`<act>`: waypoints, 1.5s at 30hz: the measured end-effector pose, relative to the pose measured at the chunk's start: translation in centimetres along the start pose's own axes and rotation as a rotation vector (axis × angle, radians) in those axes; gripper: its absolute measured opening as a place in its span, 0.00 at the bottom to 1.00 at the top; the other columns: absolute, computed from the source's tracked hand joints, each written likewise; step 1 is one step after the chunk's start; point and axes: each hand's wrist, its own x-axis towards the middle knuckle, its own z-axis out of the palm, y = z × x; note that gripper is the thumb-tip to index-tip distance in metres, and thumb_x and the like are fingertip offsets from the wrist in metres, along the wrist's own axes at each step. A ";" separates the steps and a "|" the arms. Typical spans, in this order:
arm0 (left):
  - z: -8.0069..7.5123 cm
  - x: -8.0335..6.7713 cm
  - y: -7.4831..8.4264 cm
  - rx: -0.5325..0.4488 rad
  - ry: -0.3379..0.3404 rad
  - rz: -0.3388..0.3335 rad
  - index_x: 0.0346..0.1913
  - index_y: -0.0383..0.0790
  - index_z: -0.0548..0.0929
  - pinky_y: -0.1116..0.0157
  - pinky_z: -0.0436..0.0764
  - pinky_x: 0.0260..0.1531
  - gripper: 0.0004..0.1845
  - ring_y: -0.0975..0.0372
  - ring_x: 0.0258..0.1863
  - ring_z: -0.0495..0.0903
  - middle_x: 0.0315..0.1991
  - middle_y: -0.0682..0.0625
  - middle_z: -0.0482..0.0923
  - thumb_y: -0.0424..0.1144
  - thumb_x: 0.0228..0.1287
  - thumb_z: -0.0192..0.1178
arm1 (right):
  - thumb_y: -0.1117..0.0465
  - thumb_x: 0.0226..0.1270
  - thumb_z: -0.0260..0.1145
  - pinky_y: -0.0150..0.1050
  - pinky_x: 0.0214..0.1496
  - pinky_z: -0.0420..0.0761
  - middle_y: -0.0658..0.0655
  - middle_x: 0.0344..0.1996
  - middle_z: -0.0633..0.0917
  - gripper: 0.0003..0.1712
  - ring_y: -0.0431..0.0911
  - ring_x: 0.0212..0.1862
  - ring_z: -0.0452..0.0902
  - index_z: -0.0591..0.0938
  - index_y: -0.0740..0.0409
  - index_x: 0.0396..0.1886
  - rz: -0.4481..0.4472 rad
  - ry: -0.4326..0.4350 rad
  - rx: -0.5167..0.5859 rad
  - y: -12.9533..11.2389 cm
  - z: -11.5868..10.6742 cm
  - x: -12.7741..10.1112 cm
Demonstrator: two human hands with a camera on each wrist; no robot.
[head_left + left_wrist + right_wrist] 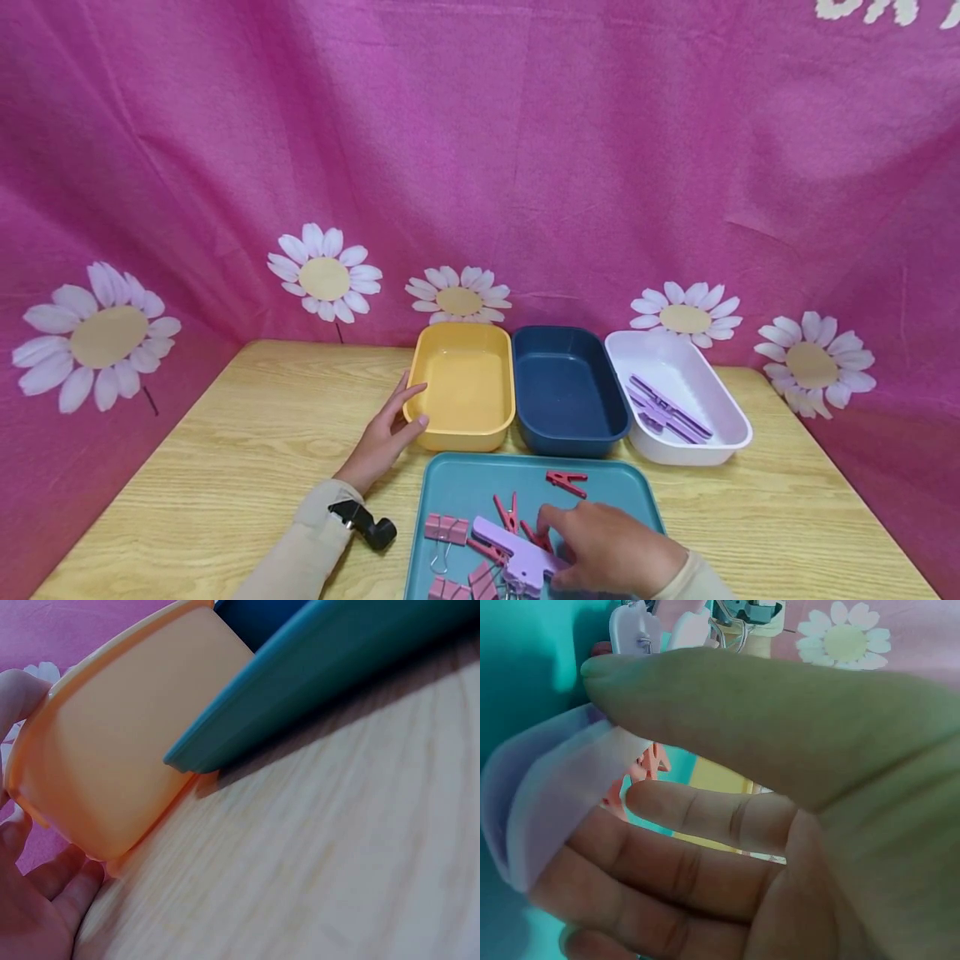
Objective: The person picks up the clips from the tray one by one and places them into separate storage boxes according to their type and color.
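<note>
On the teal tray (450,471) lies a purple clip (498,542) across red clothespins (510,512). My right hand (611,546) pinches one end of this purple clip between thumb and fingers, as the right wrist view shows close up. Pink binder clips (446,529) are at the tray's left side, and one red clothespin lies alone near its far edge. My left hand (382,442) holds the left side of the yellow bin (461,442), with the thumb and a finger over its rim. In the left wrist view other fingers (56,877) touch the bin low down.
A navy blue bin (573,446) stands beside the yellow one. To its right is a white bin (727,408) with purple clips (667,412) inside. The wooden table (300,400) meets a pink cloth (480,167) printed with daisies at the back and sides.
</note>
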 end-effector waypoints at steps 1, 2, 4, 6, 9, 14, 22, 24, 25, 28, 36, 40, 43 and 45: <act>0.0 0.0 -0.1 -0.004 -0.001 0.012 0.71 0.49 0.65 0.56 0.57 0.69 0.29 0.56 0.74 0.47 0.78 0.58 0.38 0.45 0.70 0.57 | 0.54 0.54 0.76 0.33 0.26 0.70 0.41 0.20 0.75 0.19 0.36 0.23 0.69 0.78 0.45 0.43 -0.005 0.007 -0.009 0.0 0.0 0.0; 0.0 0.1 -0.2 -0.009 0.000 0.023 0.71 0.49 0.65 0.56 0.57 0.69 0.29 0.56 0.74 0.48 0.78 0.57 0.39 0.45 0.70 0.58 | 0.54 0.54 0.76 0.33 0.26 0.70 0.41 0.20 0.74 0.18 0.36 0.23 0.68 0.79 0.45 0.42 -0.008 0.011 -0.016 0.0 0.0 0.0; -0.1 0.1 -0.3 -0.016 0.000 0.045 0.71 0.48 0.66 0.57 0.57 0.69 0.29 0.56 0.74 0.48 0.78 0.56 0.39 0.45 0.70 0.58 | 0.54 0.53 0.76 0.32 0.25 0.70 0.41 0.19 0.73 0.16 0.36 0.22 0.68 0.79 0.46 0.39 -0.018 0.022 -0.032 0.0 0.0 0.0; -0.1 0.2 -0.4 -0.020 0.000 0.065 0.71 0.47 0.66 0.56 0.57 0.69 0.29 0.56 0.74 0.48 0.78 0.55 0.39 0.44 0.70 0.58 | 0.54 0.53 0.76 0.31 0.24 0.69 0.40 0.18 0.73 0.14 0.35 0.22 0.67 0.79 0.46 0.35 -0.044 0.042 -0.045 0.0 0.0 0.0; -0.1 0.1 -0.3 -0.016 0.001 0.068 0.71 0.46 0.66 0.56 0.57 0.69 0.28 0.55 0.74 0.48 0.78 0.54 0.39 0.44 0.70 0.58 | 0.55 0.53 0.76 0.31 0.24 0.68 0.40 0.18 0.72 0.12 0.34 0.22 0.66 0.79 0.46 0.30 -0.076 0.062 -0.059 0.1 0.0 0.0; 0.0 0.0 0.0 0.000 0.007 0.050 0.71 0.45 0.65 0.55 0.57 0.69 0.29 0.54 0.74 0.48 0.78 0.53 0.39 0.45 0.70 0.58 | 0.56 0.54 0.75 0.30 0.23 0.67 0.39 0.17 0.71 0.10 0.34 0.21 0.65 0.79 0.45 0.28 -0.110 0.078 -0.070 0.1 0.0 0.0; 0.0 0.0 -0.1 0.007 0.009 0.039 0.71 0.46 0.65 0.56 0.57 0.69 0.28 0.55 0.74 0.48 0.78 0.55 0.39 0.40 0.71 0.57 | 0.55 0.56 0.74 0.29 0.24 0.68 0.38 0.18 0.72 0.08 0.33 0.22 0.66 0.82 0.44 0.30 -0.144 0.108 -0.093 0.4 -0.4 0.0; 0.0 0.1 -0.1 0.006 0.009 0.033 0.71 0.47 0.65 0.56 0.58 0.69 0.28 0.56 0.74 0.49 0.78 0.56 0.39 0.41 0.70 0.57 | 0.55 0.56 0.74 0.29 0.25 0.68 0.37 0.18 0.73 0.07 0.33 0.23 0.66 0.82 0.44 0.31 -0.145 0.111 -0.093 0.4 -0.5 0.0; 0.0 0.1 -0.2 0.004 0.009 0.029 0.71 0.49 0.65 0.56 0.58 0.69 0.28 0.56 0.74 0.49 0.78 0.57 0.39 0.41 0.70 0.57 | 0.55 0.56 0.74 0.29 0.25 0.69 0.37 0.19 0.73 0.07 0.33 0.23 0.67 0.83 0.44 0.31 -0.140 0.110 -0.086 0.4 -0.5 0.0; 0.0 0.1 -0.3 0.000 0.012 0.022 0.71 0.51 0.66 0.57 0.58 0.69 0.28 0.56 0.74 0.49 0.77 0.58 0.40 0.42 0.70 0.58 | 0.55 0.57 0.74 0.29 0.25 0.69 0.37 0.20 0.74 0.06 0.33 0.23 0.67 0.82 0.43 0.31 -0.155 0.124 -0.082 0.5 -0.7 0.0; 0.0 0.0 -0.3 0.008 0.013 0.009 0.71 0.50 0.66 0.57 0.59 0.68 0.30 0.57 0.74 0.50 0.77 0.58 0.40 0.47 0.69 0.59 | 0.56 0.58 0.73 0.29 0.26 0.70 0.36 0.20 0.74 0.07 0.33 0.23 0.67 0.81 0.43 0.29 -0.160 0.155 -0.080 0.7 -0.9 -0.3; 0.0 -0.1 -0.2 0.011 0.007 0.018 0.71 0.49 0.65 0.56 0.59 0.68 0.31 0.56 0.74 0.50 0.78 0.57 0.39 0.49 0.68 0.59 | 0.57 0.58 0.73 0.29 0.26 0.70 0.36 0.19 0.74 0.08 0.33 0.23 0.67 0.80 0.42 0.28 -0.182 0.195 -0.088 0.9 -1.1 -0.4; 0.1 0.0 -0.2 0.007 0.016 0.018 0.71 0.49 0.65 0.56 0.59 0.68 0.30 0.56 0.74 0.51 0.78 0.57 0.40 0.46 0.69 0.59 | 0.56 0.59 0.73 0.29 0.26 0.70 0.37 0.20 0.74 0.07 0.33 0.23 0.67 0.80 0.42 0.29 -0.185 0.203 -0.086 1.0 -1.3 -0.5; 0.2 0.1 -0.2 0.004 0.021 0.023 0.71 0.49 0.66 0.56 0.59 0.68 0.29 0.55 0.74 0.51 0.78 0.56 0.40 0.44 0.69 0.58 | 0.54 0.59 0.72 0.29 0.26 0.71 0.37 0.21 0.75 0.06 0.34 0.23 0.67 0.81 0.42 0.31 -0.177 0.203 -0.078 1.1 -1.5 -0.6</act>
